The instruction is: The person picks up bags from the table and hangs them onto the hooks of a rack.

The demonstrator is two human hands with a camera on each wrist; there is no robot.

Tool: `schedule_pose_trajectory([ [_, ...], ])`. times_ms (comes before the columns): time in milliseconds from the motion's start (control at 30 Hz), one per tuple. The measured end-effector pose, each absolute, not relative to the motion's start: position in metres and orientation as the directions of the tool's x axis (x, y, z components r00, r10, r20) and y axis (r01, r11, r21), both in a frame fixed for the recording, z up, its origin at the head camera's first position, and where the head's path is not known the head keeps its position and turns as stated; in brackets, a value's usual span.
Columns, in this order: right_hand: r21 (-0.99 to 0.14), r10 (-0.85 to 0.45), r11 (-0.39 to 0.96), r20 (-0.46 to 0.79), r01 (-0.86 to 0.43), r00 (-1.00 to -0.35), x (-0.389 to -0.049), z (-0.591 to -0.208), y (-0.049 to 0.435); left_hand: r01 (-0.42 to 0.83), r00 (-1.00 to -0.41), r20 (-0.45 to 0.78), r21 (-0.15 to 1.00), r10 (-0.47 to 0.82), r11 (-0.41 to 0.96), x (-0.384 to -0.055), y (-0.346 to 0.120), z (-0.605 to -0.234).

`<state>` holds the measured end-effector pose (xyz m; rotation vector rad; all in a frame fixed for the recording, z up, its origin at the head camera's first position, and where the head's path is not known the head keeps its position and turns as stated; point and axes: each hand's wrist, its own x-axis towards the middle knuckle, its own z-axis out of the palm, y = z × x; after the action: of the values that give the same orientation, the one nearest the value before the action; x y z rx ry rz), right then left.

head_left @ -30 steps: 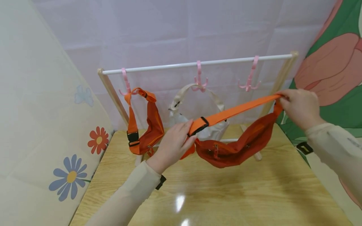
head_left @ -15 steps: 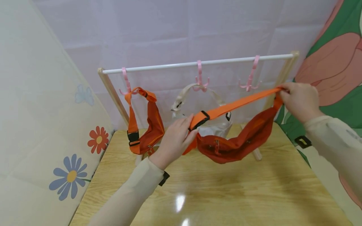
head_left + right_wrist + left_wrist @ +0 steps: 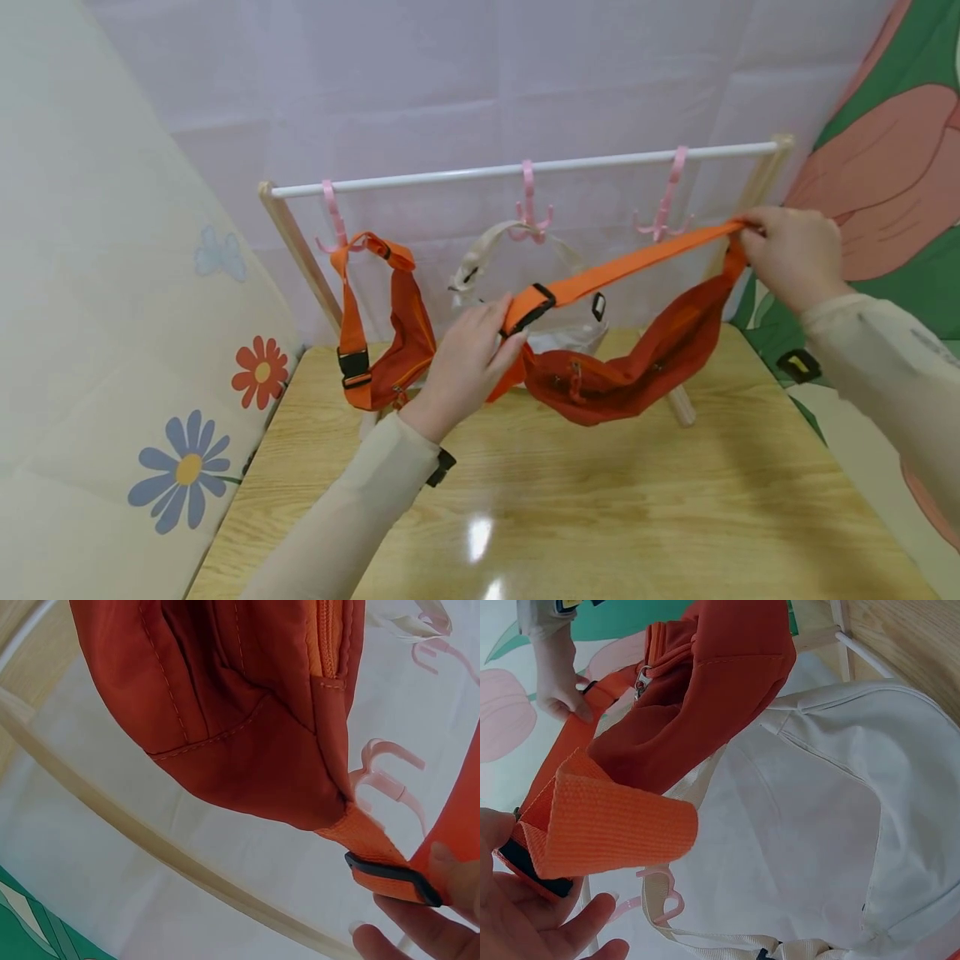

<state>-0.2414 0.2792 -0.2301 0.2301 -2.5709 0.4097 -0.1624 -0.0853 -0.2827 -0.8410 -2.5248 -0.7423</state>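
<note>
A red-orange waist bag point(image 3: 622, 383) hangs in the air between both hands, its orange strap point(image 3: 637, 262) stretched above it. At the strap's black buckle point(image 3: 528, 308), my left hand point(image 3: 468, 362) pinches with thumb and fingers. The right hand point(image 3: 795, 254) grips the strap's other end, beside a black slider point(image 3: 394, 877) seen in the right wrist view. Behind the bag a white bag point(image 3: 907, 772) hangs from the middle pink hook point(image 3: 529, 212), partly hidden. Another orange waist bag point(image 3: 405, 333) hangs on the left pink hook point(image 3: 333, 217). The right pink hook point(image 3: 663, 208) holds nothing.
A rack with a white rail point(image 3: 450, 176) and wooden legs point(image 3: 296, 250) stands on the wooden table point(image 3: 562, 517). A pale cloth point(image 3: 412, 75) is behind it. Flower-patterned panels point(image 3: 892, 175) stand on both sides.
Both hands have risen a little with the waist bag, the right one more, so the strap slants higher at the right. The white bag behind shifts slightly.
</note>
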Motion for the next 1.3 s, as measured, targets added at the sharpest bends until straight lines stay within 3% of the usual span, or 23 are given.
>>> schedule_pose_trajectory([
  [500,-0.267,-0.057,0.939,0.496,-0.215,-0.866,-0.251,-0.219,0.275,0.628,-0.738,0.567,0.379,0.366,0.68,-0.169,-0.079,-0.279],
  [800,-0.259,-0.073,0.943,0.456,-0.211,-0.887,-0.259,-0.212,0.276,0.577,-0.8,0.494,0.473,0.342,0.666,-0.172,-0.077,-0.275],
  [1300,-0.214,-0.08,0.965,0.324,-0.155,-0.943,-0.28,-0.2,0.274,0.523,-0.843,0.446,0.551,0.301,0.65,-0.179,-0.067,-0.271],
])
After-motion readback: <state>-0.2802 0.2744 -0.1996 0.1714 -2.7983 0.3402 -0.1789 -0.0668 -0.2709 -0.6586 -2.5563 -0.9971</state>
